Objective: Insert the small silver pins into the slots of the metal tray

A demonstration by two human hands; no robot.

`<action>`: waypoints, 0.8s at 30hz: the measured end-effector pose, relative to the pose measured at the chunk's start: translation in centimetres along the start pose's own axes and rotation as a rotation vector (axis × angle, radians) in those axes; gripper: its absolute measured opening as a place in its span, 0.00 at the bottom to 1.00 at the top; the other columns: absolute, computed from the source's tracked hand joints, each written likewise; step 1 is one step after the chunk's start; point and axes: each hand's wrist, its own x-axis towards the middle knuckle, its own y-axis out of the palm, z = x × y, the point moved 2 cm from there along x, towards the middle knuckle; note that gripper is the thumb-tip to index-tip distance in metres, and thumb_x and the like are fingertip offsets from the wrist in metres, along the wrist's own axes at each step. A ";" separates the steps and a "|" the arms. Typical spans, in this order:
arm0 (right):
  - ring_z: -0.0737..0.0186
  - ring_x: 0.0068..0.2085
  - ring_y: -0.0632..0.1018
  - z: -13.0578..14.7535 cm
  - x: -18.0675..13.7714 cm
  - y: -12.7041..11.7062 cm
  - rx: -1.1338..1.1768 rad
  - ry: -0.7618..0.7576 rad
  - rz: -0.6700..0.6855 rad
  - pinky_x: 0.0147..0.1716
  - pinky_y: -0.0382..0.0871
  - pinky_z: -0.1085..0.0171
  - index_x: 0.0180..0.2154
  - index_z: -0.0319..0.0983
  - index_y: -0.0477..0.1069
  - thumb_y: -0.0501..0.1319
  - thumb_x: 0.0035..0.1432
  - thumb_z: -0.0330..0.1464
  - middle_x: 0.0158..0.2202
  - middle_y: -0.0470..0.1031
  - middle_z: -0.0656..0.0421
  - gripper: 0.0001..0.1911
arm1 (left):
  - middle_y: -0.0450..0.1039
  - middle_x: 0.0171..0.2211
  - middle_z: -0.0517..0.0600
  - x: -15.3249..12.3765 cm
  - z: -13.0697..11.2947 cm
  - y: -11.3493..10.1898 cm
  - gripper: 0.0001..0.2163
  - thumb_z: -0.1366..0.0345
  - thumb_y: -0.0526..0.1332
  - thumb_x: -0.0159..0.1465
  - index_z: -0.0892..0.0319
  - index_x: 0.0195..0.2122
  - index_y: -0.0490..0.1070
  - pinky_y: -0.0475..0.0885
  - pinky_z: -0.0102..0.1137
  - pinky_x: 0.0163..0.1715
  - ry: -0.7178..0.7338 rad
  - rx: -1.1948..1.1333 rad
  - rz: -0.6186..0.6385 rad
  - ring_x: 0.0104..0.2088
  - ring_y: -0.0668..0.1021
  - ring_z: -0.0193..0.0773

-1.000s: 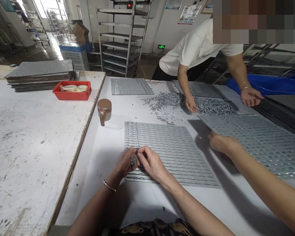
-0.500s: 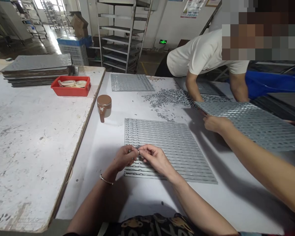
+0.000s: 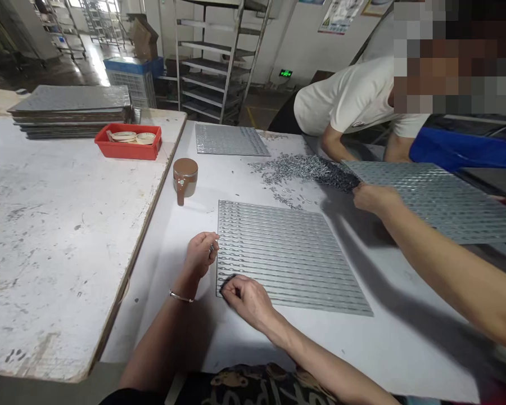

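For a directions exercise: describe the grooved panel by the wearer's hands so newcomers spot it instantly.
On the white table, find the heap of small metal pieces. Nearer the wearer lies a grey grooved panel, right hand at its near left corner. It lies flat, unlike the raised panel, and closer than the far panel.

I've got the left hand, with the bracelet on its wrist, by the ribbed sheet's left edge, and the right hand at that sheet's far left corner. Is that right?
Not quite: the right hand is at the near left corner of the ribbed sheet, as the head view shows. The left hand is by its left edge, with the bracelet on that wrist.
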 end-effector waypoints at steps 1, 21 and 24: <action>0.63 0.33 0.76 0.1 -0.2 0.4 -0.037 0.010 0.007 0.34 0.62 0.66 0.28 0.41 0.75 0.59 0.59 0.28 0.31 0.77 0.61 0.09 | 0.67 0.21 0.42 -0.1 0.1 0.1 0.11 0.60 0.68 0.51 0.61 0.30 0.71 0.42 0.24 0.13 -0.010 -0.002 0.009 0.13 0.58 0.22; 0.62 0.38 0.77 -0.1 -0.5 1.2 -0.373 -0.118 0.071 0.34 0.59 0.66 0.39 0.42 0.74 0.54 0.69 0.27 0.40 0.77 0.58 0.10 | 0.68 0.21 0.43 0.0 2.0 1.1 0.11 0.60 0.68 0.51 0.61 0.30 0.71 0.41 0.25 0.13 -0.062 -0.027 0.054 0.12 0.58 0.23; 0.62 0.39 0.77 -0.1 -0.4 1.2 -0.387 -0.071 0.070 0.34 0.59 0.65 0.40 0.40 0.73 0.54 0.69 0.27 0.40 0.77 0.57 0.10 | 0.68 0.21 0.43 0.0 1.9 1.1 0.11 0.61 0.68 0.51 0.61 0.30 0.71 0.41 0.25 0.13 -0.060 -0.030 0.045 0.13 0.58 0.23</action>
